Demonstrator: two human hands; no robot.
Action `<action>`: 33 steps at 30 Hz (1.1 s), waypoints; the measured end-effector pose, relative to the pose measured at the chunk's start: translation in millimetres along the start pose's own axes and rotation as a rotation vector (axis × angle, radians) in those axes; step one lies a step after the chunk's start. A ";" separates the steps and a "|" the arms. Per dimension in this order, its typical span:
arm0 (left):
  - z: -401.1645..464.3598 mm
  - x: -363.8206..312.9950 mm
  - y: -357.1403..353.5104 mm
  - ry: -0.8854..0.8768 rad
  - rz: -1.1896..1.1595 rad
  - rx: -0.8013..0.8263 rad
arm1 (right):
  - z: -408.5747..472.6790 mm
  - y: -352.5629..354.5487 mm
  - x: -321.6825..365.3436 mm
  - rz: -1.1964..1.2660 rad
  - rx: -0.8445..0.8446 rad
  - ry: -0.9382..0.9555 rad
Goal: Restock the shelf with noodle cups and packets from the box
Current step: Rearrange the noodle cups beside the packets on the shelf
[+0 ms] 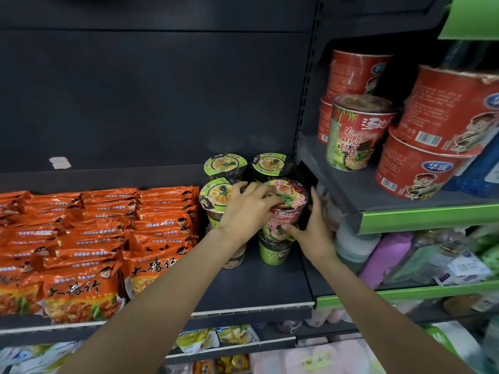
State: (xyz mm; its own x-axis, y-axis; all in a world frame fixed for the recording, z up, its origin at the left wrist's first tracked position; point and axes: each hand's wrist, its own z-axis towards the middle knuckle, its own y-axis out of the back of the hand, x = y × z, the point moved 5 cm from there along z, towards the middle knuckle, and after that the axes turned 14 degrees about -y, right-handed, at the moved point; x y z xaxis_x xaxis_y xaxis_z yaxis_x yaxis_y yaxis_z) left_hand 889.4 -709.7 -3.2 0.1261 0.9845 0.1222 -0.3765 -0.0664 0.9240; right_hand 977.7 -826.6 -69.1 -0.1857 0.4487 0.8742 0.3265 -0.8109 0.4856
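A red noodle cup [290, 209] stands on top of a green noodle cup [274, 252] at the right end of the dark shelf [256, 290]. My left hand [247, 210] lies over its lid with the fingers curled on the rim. My right hand [314, 228] holds its right side and lower edge. Green-lidded noodle cups [225, 164] stand stacked behind and to the left. Orange noodle packets [89, 238] fill the left half of the shelf in rows.
To the right, a higher shelf [391, 211] carries large red noodle tubs [442, 114] and one red-green cup [353, 139]; its corner is close to my right hand. Bottles and packs sit below it. Lower shelves hold yellow packets [216, 337].
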 end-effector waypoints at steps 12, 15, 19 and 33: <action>-1.6 1.8 -0.1 0.117 0.004 0.071 | -4.7 11.5 36.1 -0.534 -0.122 0.320; -1.5 -3.5 -0.2 0.134 0.007 0.043 | -3.6 15.0 36.8 -0.611 -0.123 0.307; -2.8 -9.5 -1.1 0.160 0.008 0.034 | -4.6 17.3 36.5 -0.629 -0.095 0.295; 1.5 -7.4 -0.8 0.244 -0.023 0.077 | -12.0 21.7 37.0 -0.580 -0.013 0.269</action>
State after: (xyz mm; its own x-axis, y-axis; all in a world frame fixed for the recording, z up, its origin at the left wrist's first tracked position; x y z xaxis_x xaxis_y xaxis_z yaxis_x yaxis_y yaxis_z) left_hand 890.2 -717.2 -4.4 -0.0946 0.9953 0.0190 -0.3039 -0.0470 0.9516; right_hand 966.8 -832.1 -26.2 -0.5553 0.7074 0.4374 0.0927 -0.4700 0.8778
